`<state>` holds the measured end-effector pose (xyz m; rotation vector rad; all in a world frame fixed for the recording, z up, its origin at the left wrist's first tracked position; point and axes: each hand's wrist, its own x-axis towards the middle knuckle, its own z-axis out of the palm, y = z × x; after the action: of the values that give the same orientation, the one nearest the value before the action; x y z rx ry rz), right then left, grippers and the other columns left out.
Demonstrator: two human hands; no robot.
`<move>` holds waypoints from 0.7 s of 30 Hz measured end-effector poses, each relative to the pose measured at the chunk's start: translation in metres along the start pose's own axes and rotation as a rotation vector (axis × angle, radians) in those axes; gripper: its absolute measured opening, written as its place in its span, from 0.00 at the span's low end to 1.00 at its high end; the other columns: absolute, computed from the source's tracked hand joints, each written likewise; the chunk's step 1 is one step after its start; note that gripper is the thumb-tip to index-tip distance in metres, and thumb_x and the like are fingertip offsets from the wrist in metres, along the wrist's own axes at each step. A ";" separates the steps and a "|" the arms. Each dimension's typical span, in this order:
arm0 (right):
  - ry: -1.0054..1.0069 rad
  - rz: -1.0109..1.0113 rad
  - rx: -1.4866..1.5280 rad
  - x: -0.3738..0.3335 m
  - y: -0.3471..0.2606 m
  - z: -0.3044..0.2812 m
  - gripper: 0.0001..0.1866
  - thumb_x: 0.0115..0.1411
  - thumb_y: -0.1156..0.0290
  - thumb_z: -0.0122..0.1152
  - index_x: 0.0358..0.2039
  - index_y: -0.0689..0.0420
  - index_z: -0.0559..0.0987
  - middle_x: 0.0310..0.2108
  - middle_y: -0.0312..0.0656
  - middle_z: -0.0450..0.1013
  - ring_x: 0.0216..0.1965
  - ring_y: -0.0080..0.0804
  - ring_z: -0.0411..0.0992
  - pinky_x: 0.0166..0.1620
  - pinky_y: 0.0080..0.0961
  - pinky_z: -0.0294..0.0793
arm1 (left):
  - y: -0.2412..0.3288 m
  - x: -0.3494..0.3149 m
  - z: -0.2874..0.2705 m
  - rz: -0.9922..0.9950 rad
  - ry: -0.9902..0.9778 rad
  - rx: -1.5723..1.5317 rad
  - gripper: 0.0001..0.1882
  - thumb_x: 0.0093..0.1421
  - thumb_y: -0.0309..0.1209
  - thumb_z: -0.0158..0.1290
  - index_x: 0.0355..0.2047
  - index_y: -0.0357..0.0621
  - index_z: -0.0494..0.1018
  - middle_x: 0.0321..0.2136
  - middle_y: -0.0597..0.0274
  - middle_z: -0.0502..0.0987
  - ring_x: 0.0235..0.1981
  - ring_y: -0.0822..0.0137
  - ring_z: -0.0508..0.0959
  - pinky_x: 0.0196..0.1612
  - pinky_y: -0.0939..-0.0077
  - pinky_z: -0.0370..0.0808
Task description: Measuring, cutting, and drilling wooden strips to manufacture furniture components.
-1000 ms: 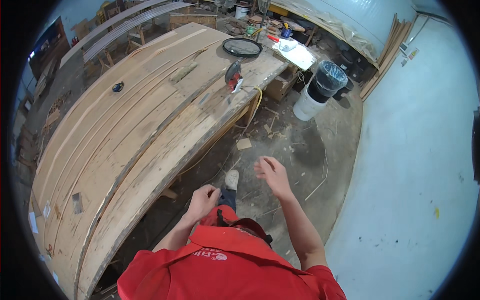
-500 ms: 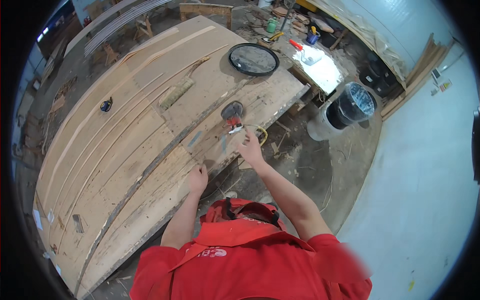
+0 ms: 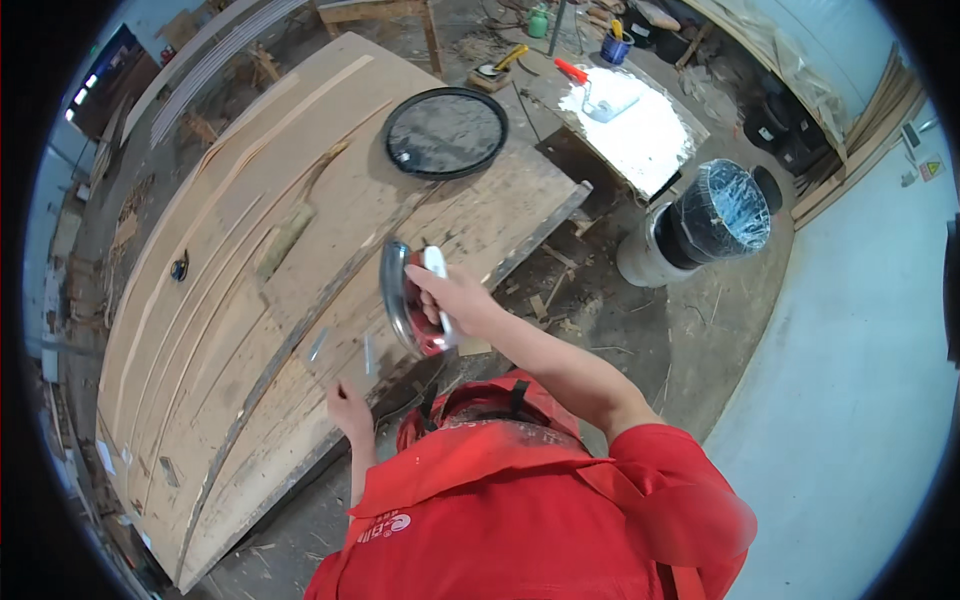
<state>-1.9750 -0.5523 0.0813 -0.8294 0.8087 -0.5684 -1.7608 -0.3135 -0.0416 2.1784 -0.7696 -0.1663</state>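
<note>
My right hand is wrapped round the handle of a clothes iron with a red and white body and a silver-grey soleplate. The iron is tilted on edge above the near part of a large worn wooden board, its plate turned to the left. At the board's near edge, my left hand has its fingers curled; whether they hold anything is hidden. Two thin grey-blue strips, one left and one right, lie on the wood beyond that hand.
A round black-rimmed tray lies at the board's far end. Beyond it, a paint roller rests on a white-coated panel. To the right stands a plastic-lined black bin. A small tape measure sits at left.
My right hand has taken hold of the iron and raised it off the board, nearer to me. The left hand has shifted left along the edge. The view has moved somewhat.
</note>
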 end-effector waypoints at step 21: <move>0.574 -0.080 -1.410 0.131 0.041 -0.553 0.27 0.63 0.54 0.66 0.54 0.61 0.74 0.44 0.58 0.81 0.45 0.61 0.80 0.51 0.50 0.79 | 0.198 -0.011 0.266 0.439 -0.412 0.334 0.11 0.63 0.34 0.53 0.24 0.46 0.74 0.28 0.53 0.76 0.33 0.48 0.78 0.35 0.51 0.76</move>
<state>-2.3410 -0.8543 -0.2347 -2.0281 1.7537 -0.2223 -1.9582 -0.5779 -0.0765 2.2436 -1.5845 -0.2805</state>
